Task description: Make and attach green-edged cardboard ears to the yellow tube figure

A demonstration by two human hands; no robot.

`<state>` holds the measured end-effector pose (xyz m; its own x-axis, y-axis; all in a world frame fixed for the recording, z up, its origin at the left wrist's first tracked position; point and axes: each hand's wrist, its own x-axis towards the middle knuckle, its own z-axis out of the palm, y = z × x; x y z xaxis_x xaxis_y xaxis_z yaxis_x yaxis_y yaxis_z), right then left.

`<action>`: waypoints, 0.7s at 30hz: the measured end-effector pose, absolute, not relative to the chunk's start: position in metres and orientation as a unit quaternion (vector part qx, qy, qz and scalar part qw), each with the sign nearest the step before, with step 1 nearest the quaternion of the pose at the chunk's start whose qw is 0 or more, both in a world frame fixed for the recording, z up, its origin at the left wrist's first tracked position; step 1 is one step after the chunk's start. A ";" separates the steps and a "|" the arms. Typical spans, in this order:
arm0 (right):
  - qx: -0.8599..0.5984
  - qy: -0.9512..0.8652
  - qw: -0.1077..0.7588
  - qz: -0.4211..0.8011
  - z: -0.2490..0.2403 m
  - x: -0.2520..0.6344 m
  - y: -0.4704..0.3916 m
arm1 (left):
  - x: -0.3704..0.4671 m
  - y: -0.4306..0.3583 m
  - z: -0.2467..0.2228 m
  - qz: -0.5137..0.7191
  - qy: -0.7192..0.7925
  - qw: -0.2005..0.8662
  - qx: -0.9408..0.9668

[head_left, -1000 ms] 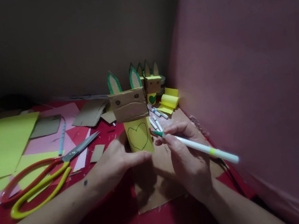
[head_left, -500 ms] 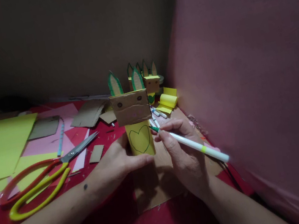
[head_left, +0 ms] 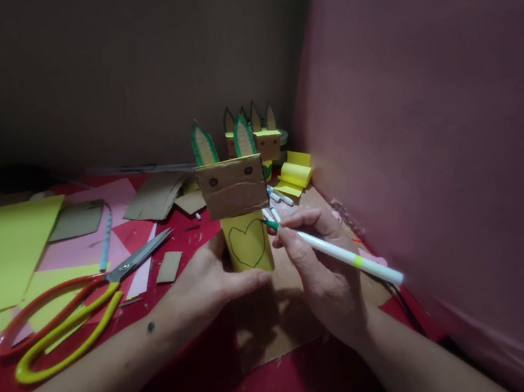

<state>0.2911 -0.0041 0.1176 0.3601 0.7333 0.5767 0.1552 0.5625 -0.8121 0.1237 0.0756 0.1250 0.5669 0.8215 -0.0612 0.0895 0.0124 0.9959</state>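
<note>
My left hand (head_left: 222,274) is wrapped round the lower part of a paper figure (head_left: 248,242), its thumb across the front. The figure has a yellow tube body with a green heart outline, a cardboard face with two drawn eyes, and two green-edged pointed ears. In my right hand (head_left: 321,256) is a white marker (head_left: 340,251) with a green tip and a yellow-green band. Its tip is at the right edge of the yellow body, near the top of the heart; whether it touches the paper I cannot tell.
Red-and-yellow-handled scissors (head_left: 88,304) lie at the left, over yellow and pink paper (head_left: 8,254). Cardboard pieces (head_left: 155,198) and a blue patterned pencil (head_left: 106,242) are behind. Similar figures (head_left: 269,144), loose markers (head_left: 283,199) and a curled yellow sheet (head_left: 296,176) stand or lie farther back.
The figure has shifted slightly right, its top leaning a little that way. Both hands keep their grips, and the marker tip stays near the heart's upper right.
</note>
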 end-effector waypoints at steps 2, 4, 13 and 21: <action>-0.425 -0.532 0.706 0.195 0.119 0.290 -0.005 | 0.124 0.076 0.125 0.301 0.355 0.620 0.631; -0.427 -0.534 0.706 0.186 0.121 0.290 -0.006 | 0.124 0.076 0.124 0.300 0.352 0.627 0.626; -0.425 -0.549 0.703 0.153 0.121 0.291 -0.006 | 0.122 0.074 0.126 0.293 0.357 0.634 0.621; -0.411 -0.542 0.712 0.174 0.111 0.291 -0.006 | 0.124 0.074 0.126 0.294 0.366 0.628 0.621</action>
